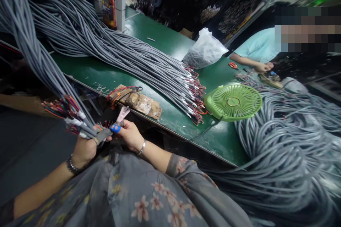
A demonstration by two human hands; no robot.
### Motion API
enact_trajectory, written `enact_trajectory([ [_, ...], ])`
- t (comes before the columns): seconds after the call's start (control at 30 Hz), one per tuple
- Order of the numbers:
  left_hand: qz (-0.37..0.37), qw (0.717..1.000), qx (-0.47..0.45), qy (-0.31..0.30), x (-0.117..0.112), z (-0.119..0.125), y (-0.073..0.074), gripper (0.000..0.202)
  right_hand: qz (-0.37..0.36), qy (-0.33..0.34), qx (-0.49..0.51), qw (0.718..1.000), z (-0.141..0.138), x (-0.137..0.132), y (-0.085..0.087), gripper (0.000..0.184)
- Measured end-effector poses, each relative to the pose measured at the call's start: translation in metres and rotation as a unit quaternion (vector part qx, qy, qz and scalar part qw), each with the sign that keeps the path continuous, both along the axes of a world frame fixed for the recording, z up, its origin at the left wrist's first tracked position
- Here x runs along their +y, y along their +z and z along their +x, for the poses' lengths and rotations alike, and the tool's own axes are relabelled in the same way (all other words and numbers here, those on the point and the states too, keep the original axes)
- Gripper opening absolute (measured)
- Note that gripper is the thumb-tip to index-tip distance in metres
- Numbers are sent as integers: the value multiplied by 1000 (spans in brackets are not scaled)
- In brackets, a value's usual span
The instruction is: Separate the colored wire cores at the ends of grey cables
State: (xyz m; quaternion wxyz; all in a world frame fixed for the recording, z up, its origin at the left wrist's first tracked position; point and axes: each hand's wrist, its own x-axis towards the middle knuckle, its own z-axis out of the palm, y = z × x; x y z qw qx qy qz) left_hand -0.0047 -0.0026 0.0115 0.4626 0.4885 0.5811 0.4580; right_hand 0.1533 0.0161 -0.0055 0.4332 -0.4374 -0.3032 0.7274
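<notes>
Green worktop (173,37) set slantwise across the workshop; nearest, just off its near edge, grey cables (57,72) slanting down from upper left, gripped near their ends by the left hand (85,147); close beside, right hand (131,135) with blue-wrapped thumb (115,128), fingertips pinched together near fine coloured wires (104,125), apparently on a pale pink strip (123,113), though too small to be sure; beyond, a scuffed wooden board (150,108) at the worktop's edge; behind it, a thick cable bundle (149,65) with bared ends toward a green fan (233,102); farther, a translucent bag (209,48), orange-handled scissors (232,65) and a co-worker's hands (263,67).
</notes>
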Motion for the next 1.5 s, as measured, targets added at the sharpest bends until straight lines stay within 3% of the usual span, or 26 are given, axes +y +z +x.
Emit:
enact_trajectory([
  [0.2, -32, 995, -88, 37, 0, 4, 4, 24, -4, 4, -3, 1000, 3, -3, 1, 63],
  [0.4, -32, 994, -101, 39, -1, 6, 7, 18, 5, 15, -1, 1000, 5, -6, 2, 63],
  [0.6, -28, 994, -109, 7, 3, -1, 11, 23, 25, 70, 66, 995, 18, -3, -9, 67],
  [0.77, -73, 988, -97, -95, 10, -3, 21, 29, -38, 14, 91, 995, 30, 19, -7, 63],
  [0.9, -90, 983, -78, -136, 18, 1, 27, 34, 8, 21, 96, 995, 26, 31, -4, 59],
  [1.0, -92, 981, -87, -149, 22, 3, 29, 37, 37, 3, 93, 995, 19, 32, -8, 60],
  [1.33, -117, 978, -90, -145, 26, 10, 24, 38, -44, -38, 129, 990, 13, 32, -2, 45],
  [1.5, -107, 980, -77, -151, 25, 11, 23, 38, -46, -33, 127, 990, 12, 32, -3, 49],
])
